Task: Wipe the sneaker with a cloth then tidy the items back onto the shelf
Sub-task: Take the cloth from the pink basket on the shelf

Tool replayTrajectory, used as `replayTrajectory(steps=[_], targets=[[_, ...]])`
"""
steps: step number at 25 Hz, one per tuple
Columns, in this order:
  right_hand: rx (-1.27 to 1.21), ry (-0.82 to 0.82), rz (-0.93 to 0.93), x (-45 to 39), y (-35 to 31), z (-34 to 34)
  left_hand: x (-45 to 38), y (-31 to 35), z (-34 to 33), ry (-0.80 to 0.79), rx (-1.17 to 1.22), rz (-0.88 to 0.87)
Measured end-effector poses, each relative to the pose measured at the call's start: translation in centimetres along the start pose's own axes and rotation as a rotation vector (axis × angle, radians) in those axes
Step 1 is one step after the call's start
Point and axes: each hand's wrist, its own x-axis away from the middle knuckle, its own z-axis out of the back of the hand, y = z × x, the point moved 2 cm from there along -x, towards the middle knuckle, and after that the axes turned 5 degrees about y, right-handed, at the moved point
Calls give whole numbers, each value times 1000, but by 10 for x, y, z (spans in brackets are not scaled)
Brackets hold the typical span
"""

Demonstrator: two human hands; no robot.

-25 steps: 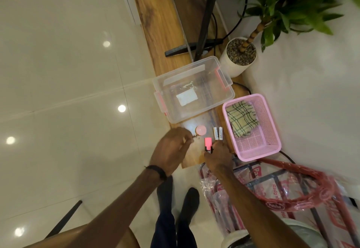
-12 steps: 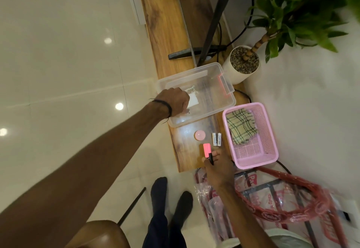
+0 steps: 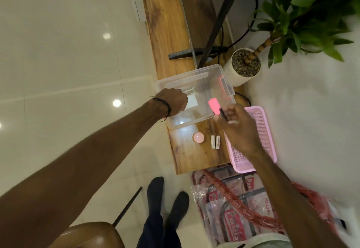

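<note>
A view from above of a person standing at a low wooden shelf that runs along a white wall. The left hand reaches into a clear plastic storage box with pink latches; its fingers are curled, but whether they hold anything cannot be told, as the knuckles hide them. The right hand pinches a small pink marker-like item with a dark tip, raised over the near right corner of the box. No sneaker shows in the frame, and a cloth cannot be made out, since the right arm covers most of the pink mesh basket just right of the shelf. Wiping looks finished and the tidying step is in hand. To do it well, the pink item should be lowered inside the box walls rather than dropped from height, with the left hand steadying the light box so it does not slide. Left on the shelf, near the box, are a round pink lid-like disc and two white batteries lying side by side, touching. Beyond the box a potted plant stands by dark cables. The floor is glossy pale tile; plastic-wrapped goods lie by the person's socked feet
</note>
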Motion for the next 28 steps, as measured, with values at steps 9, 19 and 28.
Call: replayTrajectory(steps=[9,19,28], targets=[[602,-316,154,-90,-28,-68,53,-15,-16,900,822,418],[920,-538,145,-103,-10,-109,71,-21,-46,589,1229,808],[67,344,149,-16,-35,-35,51,-33,-38,575,1181,733]])
